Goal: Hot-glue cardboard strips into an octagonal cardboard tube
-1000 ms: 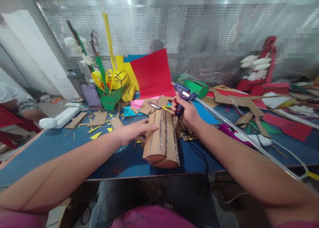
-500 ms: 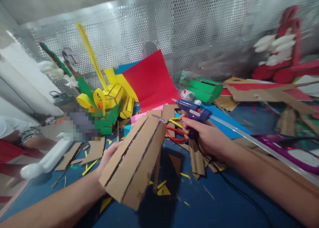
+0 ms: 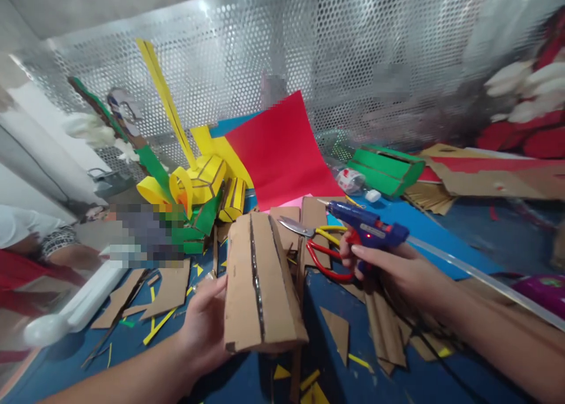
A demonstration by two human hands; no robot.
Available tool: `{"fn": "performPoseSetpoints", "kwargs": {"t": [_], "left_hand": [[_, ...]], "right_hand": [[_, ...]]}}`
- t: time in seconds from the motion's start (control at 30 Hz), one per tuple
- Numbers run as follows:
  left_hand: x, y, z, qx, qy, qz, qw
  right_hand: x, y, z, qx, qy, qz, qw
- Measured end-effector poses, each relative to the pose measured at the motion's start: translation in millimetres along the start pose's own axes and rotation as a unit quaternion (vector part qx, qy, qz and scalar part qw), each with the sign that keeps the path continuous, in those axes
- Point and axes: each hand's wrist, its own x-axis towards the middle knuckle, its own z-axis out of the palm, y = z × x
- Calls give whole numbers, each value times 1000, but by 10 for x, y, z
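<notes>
My left hand (image 3: 207, 319) grips the side of a folded cardboard box form (image 3: 260, 286), holding it above the blue table. Dark, shiny seams of glue run along the length of its top panels. My right hand (image 3: 375, 257) is closed around a blue hot glue gun (image 3: 368, 224) with a red light showing. Its nozzle points left, beyond the far right end of the cardboard, apart from it. From its back a long clear glue stick (image 3: 459, 261) sticks out. Scissors (image 3: 300, 226) with red and yellow handles lie just left of the gun.
Cardboard scraps (image 3: 168, 289) and yellow paper bits litter the blue table (image 3: 335, 386). Behind stand a red sheet (image 3: 282, 151), a yellow paper construction (image 3: 203, 177), a green box form (image 3: 388, 169) and a plastic bottle (image 3: 351, 180). A person (image 3: 30, 245) is at the left edge.
The cardboard form has turned more upright and shifted right in my left hand. My right hand with the glue gun appears farther right and slightly lower; the whole view has also shifted.
</notes>
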Motion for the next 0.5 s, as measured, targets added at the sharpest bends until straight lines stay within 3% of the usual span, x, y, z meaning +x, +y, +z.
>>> {"fn": "performPoseSetpoints", "kwargs": {"t": [0.1, 0.27, 0.5], "left_hand": [[56, -8, -13, 48, -37, 33, 998], [117, 32, -83, 113, -31, 83, 990], [201, 108, -175, 119, -53, 46, 990]], "right_hand": [[-7, -106, -9, -18, -7, -5, 1000], [-18, -210, 23, -95, -51, -76, 991], [-49, -150, 61, -167, -35, -104, 980]]}}
